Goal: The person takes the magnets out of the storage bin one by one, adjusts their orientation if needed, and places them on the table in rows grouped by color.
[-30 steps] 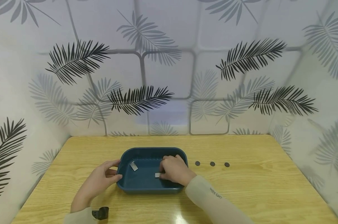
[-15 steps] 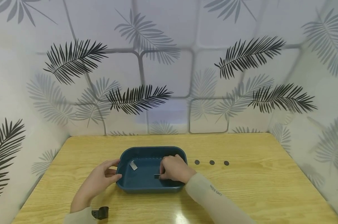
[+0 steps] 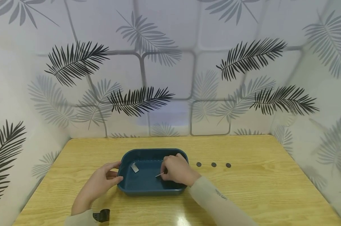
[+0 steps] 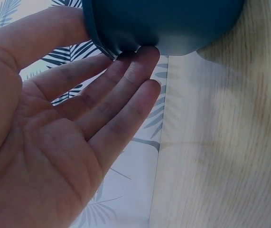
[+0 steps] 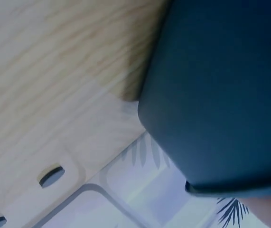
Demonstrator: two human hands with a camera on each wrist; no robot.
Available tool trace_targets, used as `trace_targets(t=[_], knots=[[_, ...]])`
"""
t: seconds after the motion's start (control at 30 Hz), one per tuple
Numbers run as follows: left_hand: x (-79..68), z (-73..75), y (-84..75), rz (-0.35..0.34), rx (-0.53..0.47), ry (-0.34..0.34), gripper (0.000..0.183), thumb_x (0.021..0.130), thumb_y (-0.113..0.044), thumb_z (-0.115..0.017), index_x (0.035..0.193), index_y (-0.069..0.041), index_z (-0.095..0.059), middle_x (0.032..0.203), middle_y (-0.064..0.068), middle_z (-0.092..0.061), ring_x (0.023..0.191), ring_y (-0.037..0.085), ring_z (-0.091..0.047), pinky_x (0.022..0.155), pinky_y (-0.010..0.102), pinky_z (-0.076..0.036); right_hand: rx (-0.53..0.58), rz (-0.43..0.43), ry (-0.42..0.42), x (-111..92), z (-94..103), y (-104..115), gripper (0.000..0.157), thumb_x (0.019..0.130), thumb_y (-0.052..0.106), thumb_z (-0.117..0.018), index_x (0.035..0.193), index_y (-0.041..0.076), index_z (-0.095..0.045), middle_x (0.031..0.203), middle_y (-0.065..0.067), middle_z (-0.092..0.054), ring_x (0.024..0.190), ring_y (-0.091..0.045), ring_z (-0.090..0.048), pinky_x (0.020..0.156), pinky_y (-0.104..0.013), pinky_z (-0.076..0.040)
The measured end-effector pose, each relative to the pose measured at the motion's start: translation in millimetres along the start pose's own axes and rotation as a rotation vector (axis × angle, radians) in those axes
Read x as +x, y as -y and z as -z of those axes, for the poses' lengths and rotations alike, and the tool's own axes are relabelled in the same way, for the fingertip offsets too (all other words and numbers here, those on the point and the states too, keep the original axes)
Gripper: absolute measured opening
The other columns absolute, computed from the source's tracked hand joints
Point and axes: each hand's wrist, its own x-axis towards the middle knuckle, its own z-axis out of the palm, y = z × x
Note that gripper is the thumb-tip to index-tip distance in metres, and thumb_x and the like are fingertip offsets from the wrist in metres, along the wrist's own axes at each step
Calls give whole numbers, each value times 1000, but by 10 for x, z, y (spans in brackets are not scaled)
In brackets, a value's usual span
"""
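Observation:
A deep blue plastic tub (image 3: pixel 153 190) stands on the table. My left hand (image 3: pixel 98 180) holds it at its left end, thumb at the rim and fingers against the outer wall; the left wrist view shows these fingers (image 4: pixel 137 71) at the wall. My right hand (image 3: pixel 174 169) reaches inside the tub and pinches a small thin flat piece (image 3: pixel 159 174), seen nearly edge-on; its kind cannot be made out. A small silvery rectangular piece (image 3: pixel 135 168) lies at the left of the tub's floor. In the right wrist view the tub wall (image 5: pixel 211 109) hides most of that hand.
Right of the tub, three dark round flat discs (image 3: pixel 213 164) lie in a row on the wooden table (image 3: pixel 258 188). Two discs (image 5: pixel 52 176) show in the right wrist view. A leaf-patterned wall (image 3: pixel 170 78) rises behind the table.
The small piece in my right fingers has turned from showing its pale face, through dark, to edge-on and slanted. My left hand, the tub and the discs keep their places.

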Motion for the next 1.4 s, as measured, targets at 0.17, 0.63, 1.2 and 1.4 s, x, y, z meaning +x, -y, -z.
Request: trace_targets(t=[0.17,0.63,1.2,1.4], knots=[[1,2,0,-10,-1,3,64,98,-16,-72,153,3,-44,148,25,-53,120,37,-66,92,41,-63,15,7,-78,-13,40,-41,9,93,29,-77,85,26,-77,91,12,-67,88,-10,-60,83,-31,-43],[-6,-1,-21,-5,-8,1,65,98,-17,-72,153,3,-45,147,23,-54,120,35,-67,91,37,-63,-9,66,-283,-121,187,-149,5,91,28,-80,90,25,-76,95,11,-71,96,-12,-65,84,-34,-48],[0,-18,-21,-2,-18,2,66,98,-14,-71,154,5,-42,149,26,-51,120,35,-66,91,38,-63,-24,150,-463,-296,316,-281,8,89,22,-82,89,23,-74,96,9,-72,97,-12,-68,86,-36,-51],[-2,-10,-10,-10,-21,8,66,98,-14,-72,154,5,-42,149,26,-51,120,35,-67,90,36,-63,-43,175,-541,-384,356,-378,10,86,20,-85,88,22,-75,99,7,-74,99,-14,-69,85,-35,-52]])
